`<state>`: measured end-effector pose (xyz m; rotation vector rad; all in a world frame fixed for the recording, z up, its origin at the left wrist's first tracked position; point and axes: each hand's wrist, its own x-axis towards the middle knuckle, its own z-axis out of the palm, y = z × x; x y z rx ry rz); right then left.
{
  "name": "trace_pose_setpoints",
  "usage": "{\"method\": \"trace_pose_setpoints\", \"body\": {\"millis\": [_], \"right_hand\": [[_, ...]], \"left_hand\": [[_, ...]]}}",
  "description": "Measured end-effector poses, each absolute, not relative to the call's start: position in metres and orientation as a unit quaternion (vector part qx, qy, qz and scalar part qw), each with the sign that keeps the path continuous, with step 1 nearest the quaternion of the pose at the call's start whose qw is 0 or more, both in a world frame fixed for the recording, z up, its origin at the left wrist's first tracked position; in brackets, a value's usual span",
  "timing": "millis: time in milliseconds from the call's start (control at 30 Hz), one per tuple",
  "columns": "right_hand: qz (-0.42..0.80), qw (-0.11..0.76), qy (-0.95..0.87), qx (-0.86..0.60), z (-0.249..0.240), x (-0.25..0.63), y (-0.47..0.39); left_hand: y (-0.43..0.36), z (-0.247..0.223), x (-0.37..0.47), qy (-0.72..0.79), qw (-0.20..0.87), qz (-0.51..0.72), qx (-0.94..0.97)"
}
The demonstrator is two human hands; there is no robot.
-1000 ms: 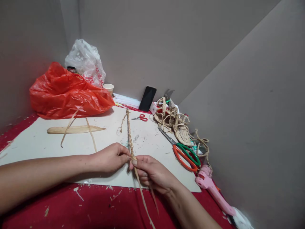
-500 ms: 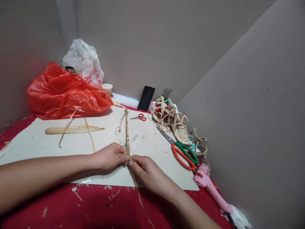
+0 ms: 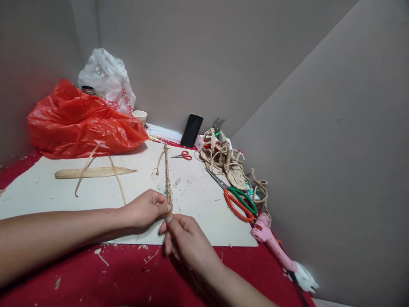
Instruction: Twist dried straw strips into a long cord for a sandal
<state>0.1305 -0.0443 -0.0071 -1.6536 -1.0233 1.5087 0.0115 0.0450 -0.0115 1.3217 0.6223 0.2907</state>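
A thin braided straw cord (image 3: 168, 175) runs down the white board (image 3: 198, 200) toward me, with a loose looped strand at its far end. My left hand (image 3: 148, 209) pinches the cord near its close end, thumb against fingertips. Just below, my right hand (image 3: 187, 238) grips the same end between thumb and forefinger, its other fingers curled underneath. The tip of the cord is hidden in the fingers. To the left lies a flat pale dried leaf strip (image 3: 96, 172), with two narrow strips (image 3: 117, 179) near or across it.
Small red-handled scissors (image 3: 183, 155) lie beyond my hands. Rightward are large scissors (image 3: 233, 196), a pink glue gun (image 3: 273, 241) and a heap of braided straw pieces (image 3: 223, 155). A phone (image 3: 191, 130), paper cup (image 3: 139, 116) and red plastic bag (image 3: 86, 123) stand at the back.
My right hand has shifted slightly down and left, its fingers now curled under the cord's end. The long strand trailing toward me no longer shows. The view has turned a little right.
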Motion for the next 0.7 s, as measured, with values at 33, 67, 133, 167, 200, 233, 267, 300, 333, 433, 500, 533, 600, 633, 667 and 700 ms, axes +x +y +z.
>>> {"method": "trace_pose_setpoints", "body": {"millis": [33, 67, 133, 167, 200, 233, 267, 300, 333, 433, 500, 533, 600, 633, 667, 700], "right_hand": [[0.545, 0.321, -0.421, -0.650, -0.009, 0.128, -0.045], [0.494, 0.307, -0.463, -0.668, -0.011, 0.128, -0.045], [0.361, 0.273, -0.554, -0.698, -0.012, 0.128, -0.045], [0.300, 0.251, -0.589, -0.707, -0.012, 0.129, -0.045], [0.253, 0.229, -0.612, -0.714, -0.011, 0.129, -0.046], [0.222, 0.209, -0.626, -0.718, -0.010, 0.129, -0.047], [0.205, 0.191, -0.637, -0.718, -0.008, 0.129, -0.050], [0.199, 0.173, -0.649, -0.713, -0.005, 0.128, -0.054], [0.201, 0.157, -0.664, -0.703, 0.000, 0.128, -0.059], [0.277, 0.119, -0.704, -0.643, 0.017, 0.135, -0.072], [0.330, 0.135, -0.691, -0.629, 0.029, 0.146, -0.073], [0.325, 0.169, -0.669, -0.647, 0.033, 0.152, -0.070], [0.289, 0.269, -0.615, -0.683, 0.033, 0.164, -0.057], [0.291, 0.313, -0.595, -0.680, 0.031, 0.168, -0.049], [0.322, 0.342, -0.583, -0.663, 0.026, 0.171, -0.040], [0.379, 0.350, -0.574, -0.637, 0.021, 0.172, -0.033]], "left_hand": [[0.044, -0.011, 0.012, 0.288, 0.740, 0.137, 0.592], [0.043, -0.009, 0.011, 0.299, 0.740, 0.146, 0.584], [0.041, -0.007, 0.011, 0.324, 0.736, 0.165, 0.571], [0.040, -0.006, 0.011, 0.334, 0.734, 0.170, 0.566], [0.040, -0.006, 0.011, 0.341, 0.732, 0.172, 0.564], [0.039, -0.005, 0.011, 0.344, 0.730, 0.172, 0.565], [0.039, -0.005, 0.011, 0.345, 0.730, 0.171, 0.565], [0.038, -0.005, 0.011, 0.347, 0.729, 0.170, 0.565], [0.039, -0.005, 0.011, 0.348, 0.728, 0.171, 0.566], [0.040, -0.003, 0.011, 0.346, 0.724, 0.168, 0.573], [0.042, 0.000, 0.010, 0.342, 0.723, 0.163, 0.577], [0.043, 0.001, 0.010, 0.339, 0.725, 0.159, 0.578], [0.043, 0.002, 0.010, 0.334, 0.730, 0.158, 0.575], [0.043, 0.002, 0.010, 0.332, 0.733, 0.161, 0.571], [0.043, 0.001, 0.011, 0.324, 0.740, 0.166, 0.566], [0.043, -0.001, 0.011, 0.312, 0.749, 0.170, 0.559]]}}
